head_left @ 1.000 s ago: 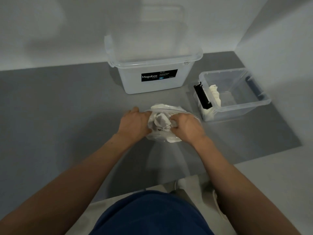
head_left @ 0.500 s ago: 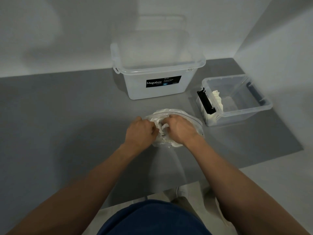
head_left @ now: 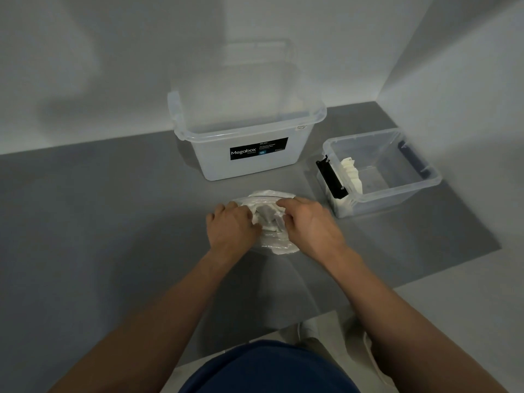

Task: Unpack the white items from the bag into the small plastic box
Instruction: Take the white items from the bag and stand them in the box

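Though curled fingers hide just what they pinch, the left hand (head_left: 231,226) and the right hand (head_left: 309,225) both grip the mouth of the bag (head_left: 280,247), a crinkled clear plastic pouch lying on the grey surface (head_left: 113,211). Crumpled white items (head_left: 266,219) show dimly between them. Near, to the right, stands the small plastic box (head_left: 382,204), clear and square, with a black latch (head_left: 330,180) and white pieces (head_left: 351,174) against its left wall. Behind is a translucent Megabox tub (head_left: 215,163).

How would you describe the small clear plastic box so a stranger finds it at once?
Two clear boxes stand on the grey mat by the wall. The small one is right of the tall Megabox-labelled box. Only it has black latches and white items inside.
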